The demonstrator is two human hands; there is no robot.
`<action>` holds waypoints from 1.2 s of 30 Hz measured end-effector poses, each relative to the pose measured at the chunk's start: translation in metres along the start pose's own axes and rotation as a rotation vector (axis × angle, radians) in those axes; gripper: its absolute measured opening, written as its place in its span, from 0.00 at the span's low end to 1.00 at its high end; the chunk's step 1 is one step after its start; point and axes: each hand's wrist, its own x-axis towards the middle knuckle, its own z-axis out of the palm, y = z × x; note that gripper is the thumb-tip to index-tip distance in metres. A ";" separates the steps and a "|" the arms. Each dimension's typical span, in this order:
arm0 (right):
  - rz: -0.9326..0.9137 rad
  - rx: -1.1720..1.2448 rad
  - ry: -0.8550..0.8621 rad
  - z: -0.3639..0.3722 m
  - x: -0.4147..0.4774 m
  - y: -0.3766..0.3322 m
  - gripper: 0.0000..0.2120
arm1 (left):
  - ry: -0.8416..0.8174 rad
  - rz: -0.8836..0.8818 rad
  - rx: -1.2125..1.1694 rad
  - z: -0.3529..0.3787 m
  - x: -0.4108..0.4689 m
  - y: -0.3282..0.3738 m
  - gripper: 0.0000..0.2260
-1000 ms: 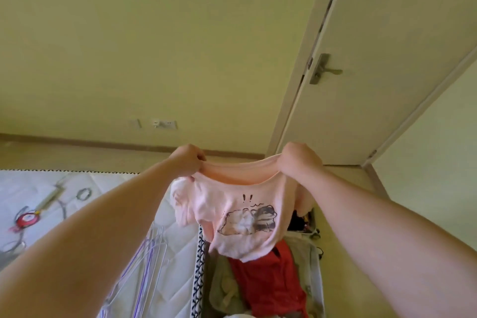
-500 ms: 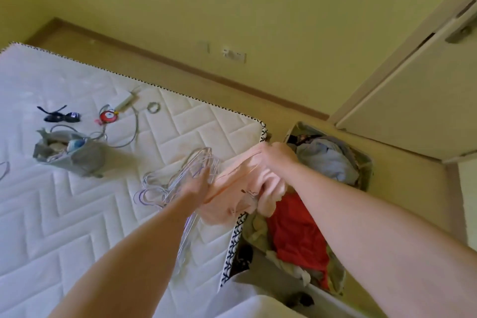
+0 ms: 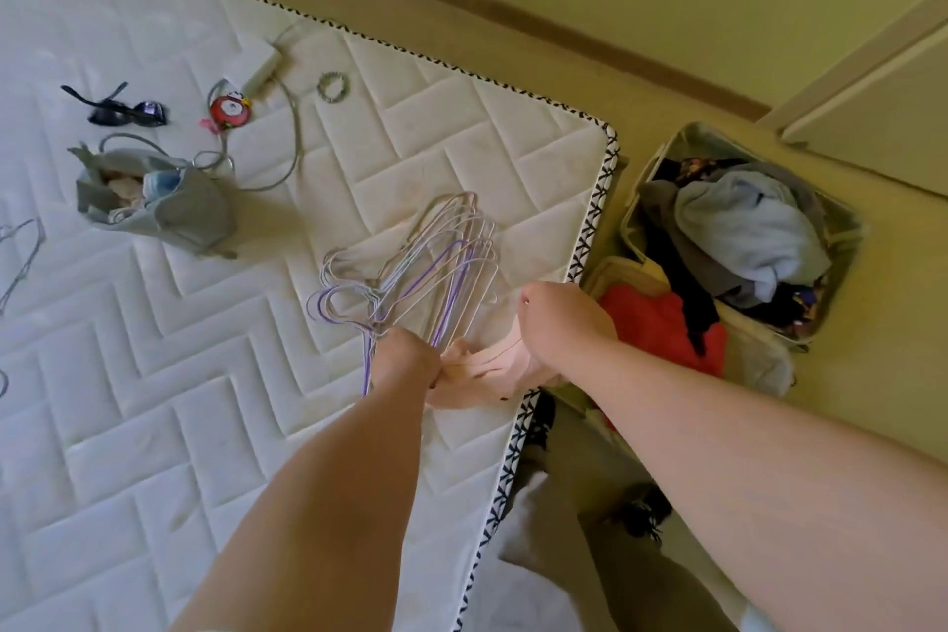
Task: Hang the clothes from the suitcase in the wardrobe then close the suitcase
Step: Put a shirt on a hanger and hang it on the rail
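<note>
The head camera looks down over both bare forearms at the corner of a white quilted mattress (image 3: 154, 400) and the floor beside it. The left hand (image 3: 408, 359) sits over the lower end of a loose heap of wire hangers (image 3: 436, 257), white and purple, which lie fanned on the mattress near its patterned edge. Its grip is closed round one end of a bunched pink shirt (image 3: 477, 377); whether it also catches a hanger I cannot tell, as its fingers are hidden under the back of the hand. The right hand (image 3: 561, 323) is just beside it, above the mattress edge, its grip closed on the other end of the same shirt, so the cloth is gathered in a short crumpled band between the two hands.

On the floor to the right, close against the mattress, lies the open suitcase (image 3: 846, 241), with clothes in it: a red garment (image 3: 662, 323) nearest the right wrist, and a pale blue-grey garment (image 3: 744, 231) heaped over dark things in the farther half.

Further up the mattress, well apart from the hands, lie a grey pouch (image 3: 169, 205), dark sunglasses (image 3: 125, 110), a small round red item (image 3: 231, 110), a grey cable (image 3: 295, 139) and a beaded ring (image 3: 333, 86).
</note>
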 end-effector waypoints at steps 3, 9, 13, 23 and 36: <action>-0.074 0.026 -0.027 0.020 0.017 -0.009 0.09 | 0.106 -0.041 -0.025 0.003 0.032 -0.006 0.18; -0.180 0.106 -0.060 0.045 0.032 -0.029 0.09 | 0.098 -0.109 -0.002 0.007 0.082 -0.035 0.11; -0.245 0.130 -0.088 0.065 0.035 -0.033 0.09 | 0.198 -0.079 0.041 0.019 0.095 -0.053 0.14; -0.287 0.138 -0.088 0.068 0.026 -0.034 0.13 | 0.213 -0.035 0.155 0.024 0.103 -0.068 0.11; -0.074 0.025 -0.060 -0.007 -0.040 -0.002 0.10 | 0.319 0.319 0.159 -0.024 -0.015 -0.042 0.08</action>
